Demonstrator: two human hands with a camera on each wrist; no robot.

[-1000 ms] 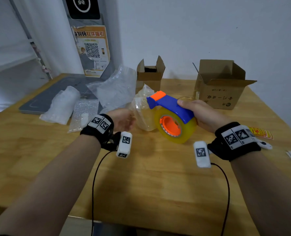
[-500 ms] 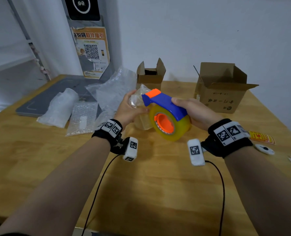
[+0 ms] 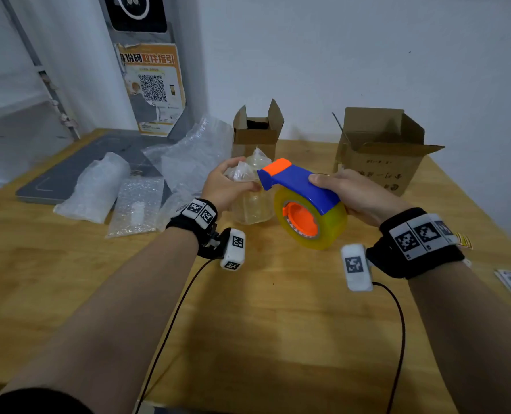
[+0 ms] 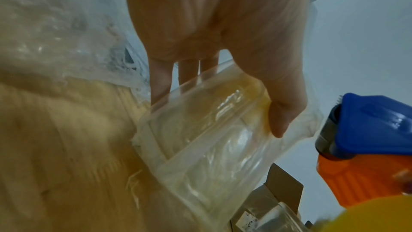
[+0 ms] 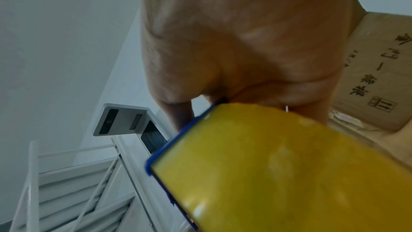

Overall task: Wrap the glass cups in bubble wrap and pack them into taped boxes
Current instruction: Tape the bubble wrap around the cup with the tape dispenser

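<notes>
left hand [image 3: 226, 186]: fingers curled round the top of the wrapped cup [image 3: 252, 201], gripping it; cup bottom looks to sit on the table [image 3: 248, 309]
right hand [image 3: 350, 194]: clamped over the blue handle of the tape dispenser [image 3: 302, 201], held above the table, orange nose pointing at the cup
tape roll [image 3: 326, 231]: yellow, mounted on the dispenser's orange hub
cup position: centre of table, just in front of the small box [image 3: 255, 135], touching or nearly touching the dispenser nose, can't tell which
small box: flaps up, open, behind the cup
large box [image 3: 379, 153]: flaps open, back right, well apart from the small one
bubble wrap [image 3: 194, 153]: loose sheet left of the small box, close behind the left hand
wrapped bundle [image 3: 96, 189]: lying on its side, far left
flat bubble pouch [image 3: 136, 207]: beside the bundle, something white inside
grey tray [image 3: 66, 177]: back left, under the wrap pile
in the way: dispenser covers the cup's right side in the head view; left hand hides its rim
left wrist view: thumb [image 4: 283, 112] pressed on the cup's wrap [image 4: 211, 140], fingers behind it; metal blade teeth on the dispenser head [image 4: 365, 126] visible only here
right wrist view: roll [image 5: 278, 174] fills the frame, palm [image 5: 256, 41] on top; printed side of the large box [image 5: 374, 77] readable, cup not visible
</notes>
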